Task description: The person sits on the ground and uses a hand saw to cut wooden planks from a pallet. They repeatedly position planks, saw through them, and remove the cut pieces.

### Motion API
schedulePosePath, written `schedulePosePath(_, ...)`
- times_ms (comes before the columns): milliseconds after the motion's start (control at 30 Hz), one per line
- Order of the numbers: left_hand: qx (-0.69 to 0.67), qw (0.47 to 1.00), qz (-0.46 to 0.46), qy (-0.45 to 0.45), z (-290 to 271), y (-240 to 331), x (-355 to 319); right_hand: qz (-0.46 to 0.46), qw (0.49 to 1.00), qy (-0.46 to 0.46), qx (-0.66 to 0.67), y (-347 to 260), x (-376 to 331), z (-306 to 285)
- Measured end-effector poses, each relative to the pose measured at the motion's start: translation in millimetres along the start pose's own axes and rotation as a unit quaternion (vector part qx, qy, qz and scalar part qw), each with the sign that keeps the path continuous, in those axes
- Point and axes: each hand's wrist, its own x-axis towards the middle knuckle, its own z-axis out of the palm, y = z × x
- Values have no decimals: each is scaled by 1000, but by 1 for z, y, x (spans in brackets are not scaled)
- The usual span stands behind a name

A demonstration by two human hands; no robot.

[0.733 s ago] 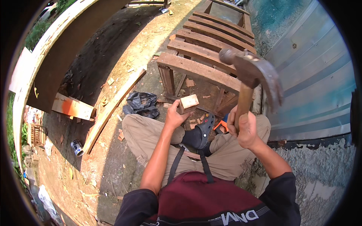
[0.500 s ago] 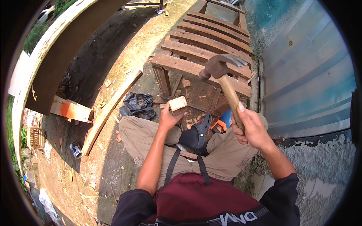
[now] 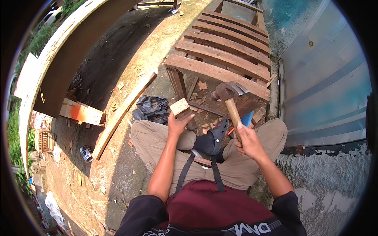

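Observation:
My left hand (image 3: 178, 124) is closed round a short block of wood (image 3: 180, 106), its pale end turned up toward me. A claw hammer (image 3: 233, 111) is gripped by its wooden handle in my right hand (image 3: 247, 141). Its rusty head hangs in the air to the right of the block, apart from it, in front of the slatted wooden frame (image 3: 220, 74). Below the hands, my dark clog (image 3: 218, 135) shows between my bent legs. What lies under the block is partly hidden by my left hand.
A black plastic bag (image 3: 151, 110) lies beside my left knee. Further left are a long timber (image 3: 122, 118), a tin can (image 3: 86, 153) and a board with an orange patch (image 3: 80, 111). Wood scraps (image 3: 202, 85) litter the ground. A metal sheet wall (image 3: 327, 86) stands close on the right.
The hammer and my right hand have come down and leftward, nearer the block. My left hand still holds the block. The whole view has shifted slightly.

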Motion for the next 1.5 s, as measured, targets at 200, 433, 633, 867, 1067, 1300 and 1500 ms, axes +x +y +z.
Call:
schedulePosePath(200,-146,954,55,257,-60,13,25,94,993,67,31,80,30,-7)
schedulePosePath(433,-291,881,37,371,-125,55,26,345,881,-12,325,152,67,-23)
schedulePosePath(633,-324,841,55,430,-144,63,18,324,915,-5,242,147,90,0)
schedulePosePath(867,-381,825,11,417,-130,57,8,262,926,0,272,161,159,32)
schedulePosePath(1067,-403,807,-1,432,-116,77,3,239,950,-14,201,184,174,42)
schedulePosePath(1300,-413,793,-28,447,-91,100,3,284,957,33,51,218,188,38)
schedulePosePath(1500,-402,807,-11,433,-82,106,-5,226,970,89,13,209,190,44)
